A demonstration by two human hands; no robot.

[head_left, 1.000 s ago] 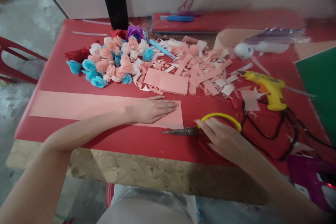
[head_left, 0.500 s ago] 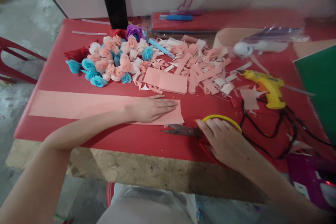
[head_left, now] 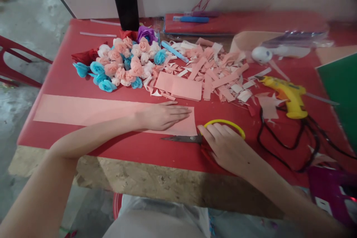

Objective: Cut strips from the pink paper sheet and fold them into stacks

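Note:
A long strip of peach crepe paper (head_left: 75, 109) lies along the front of the red-covered table. My left hand (head_left: 161, 115) rests flat on its right part, fingers stretched toward the right end. My right hand (head_left: 223, 141) is wrapped round the handles of a pair of scissors (head_left: 189, 139), one loop yellow, the other red. Their blades point left along the strip's near edge, close to its right corner. Only one blade shows clearly; whether the other is under the paper I cannot tell.
Behind the strip lie folded peach paper (head_left: 184, 87), a heap of paper scraps (head_left: 220, 67) and several paper roses (head_left: 119, 63). A yellow glue gun (head_left: 290, 95) with a black cord (head_left: 281, 160) is at right. A purple object (head_left: 323, 193) sits at the front right corner.
My right hand has brought the scissors left, and the blades now run along the strip's near edge, closer together than before. My left hand stays flat on the paper. The view has shifted slightly.

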